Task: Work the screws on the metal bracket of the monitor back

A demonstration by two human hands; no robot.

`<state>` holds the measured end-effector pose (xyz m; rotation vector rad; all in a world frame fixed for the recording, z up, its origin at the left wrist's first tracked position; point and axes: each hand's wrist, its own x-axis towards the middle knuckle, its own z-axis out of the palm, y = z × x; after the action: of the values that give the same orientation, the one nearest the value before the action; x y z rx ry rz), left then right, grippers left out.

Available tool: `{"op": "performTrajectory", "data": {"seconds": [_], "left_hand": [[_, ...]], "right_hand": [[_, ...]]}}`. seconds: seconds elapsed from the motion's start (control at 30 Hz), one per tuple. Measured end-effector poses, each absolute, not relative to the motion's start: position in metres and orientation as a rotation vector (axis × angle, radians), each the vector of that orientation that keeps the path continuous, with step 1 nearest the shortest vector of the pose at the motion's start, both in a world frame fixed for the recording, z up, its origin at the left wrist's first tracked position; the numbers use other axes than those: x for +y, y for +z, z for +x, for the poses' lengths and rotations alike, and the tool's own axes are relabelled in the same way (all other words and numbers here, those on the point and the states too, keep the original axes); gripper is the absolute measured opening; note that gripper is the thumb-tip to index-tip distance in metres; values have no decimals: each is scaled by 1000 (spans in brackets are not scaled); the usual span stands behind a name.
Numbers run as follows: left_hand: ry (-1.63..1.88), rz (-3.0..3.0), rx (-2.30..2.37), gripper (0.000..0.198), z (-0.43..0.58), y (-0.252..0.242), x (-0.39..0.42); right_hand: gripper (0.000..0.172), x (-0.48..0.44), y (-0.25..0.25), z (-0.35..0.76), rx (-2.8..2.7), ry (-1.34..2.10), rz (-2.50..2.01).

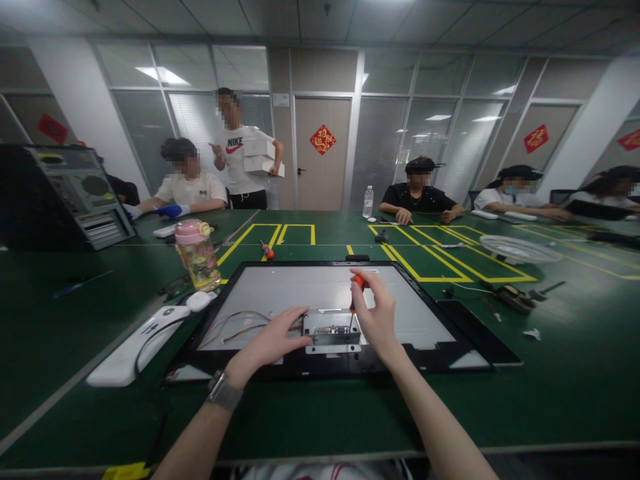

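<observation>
My right hand (377, 310) grips a screwdriver with an orange-and-black handle (358, 283), held upright. Its shaft points down at the right end of a metal bracket box (332, 339), though I cannot make out whether the tip sits in a screw. Around the left end of that box my left hand (274, 340) is closed, thumb on the near side and fingers on the far side. The box rests on a large flat display panel (295, 283) with a black frame. Thin wires (240, 327) run from the box to the left across the panel.
Left of the panel are a white power bank (135, 347) with a black cable and a pink-lidded bottle (197, 257). A black slab (477, 331) and a multimeter-like device (513, 297) lie right. A computer case (65, 197) stands far left. Several people are across the green table.
</observation>
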<state>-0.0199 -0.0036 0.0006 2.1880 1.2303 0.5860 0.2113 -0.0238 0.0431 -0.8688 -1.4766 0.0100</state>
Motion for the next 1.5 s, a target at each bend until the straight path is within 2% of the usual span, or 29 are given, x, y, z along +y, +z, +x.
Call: {"op": "performTrajectory", "data": {"seconds": [0.13, 0.33, 0.57, 0.77, 1.0, 1.17, 1.3, 1.4, 1.5], "left_hand": [[575, 2185, 1244, 67, -18, 3, -4], [561, 2189, 1242, 68, -19, 3, -4], [564, 2178, 1251, 67, -18, 5, -6], [581, 2184, 1243, 66, -18, 5, -5], [582, 2180, 1243, 67, -19, 3, -4], [594, 2173, 1245, 66, -17, 4, -5], [598, 2181, 1241, 66, -18, 3, -4], [595, 2187, 1240, 65, -19, 3, -4], [579, 2192, 1260, 66, -19, 2, -4]], "right_hand": [[8, -23, 45, 212, -1448, -37, -872], [25, -22, 40, 213, -1457, 188, -816], [4, -22, 44, 212, -1423, -14, -851], [28, -22, 41, 214, -1441, 133, -810], [12, -20, 43, 213, -1413, 23, -828], [9, -20, 42, 213, -1410, 55, -784], [14, -21, 41, 212, -1361, 105, -820], [21, -23, 41, 211, -1368, 237, -791], [22, -24, 41, 210, -1362, 370, -710]]}}
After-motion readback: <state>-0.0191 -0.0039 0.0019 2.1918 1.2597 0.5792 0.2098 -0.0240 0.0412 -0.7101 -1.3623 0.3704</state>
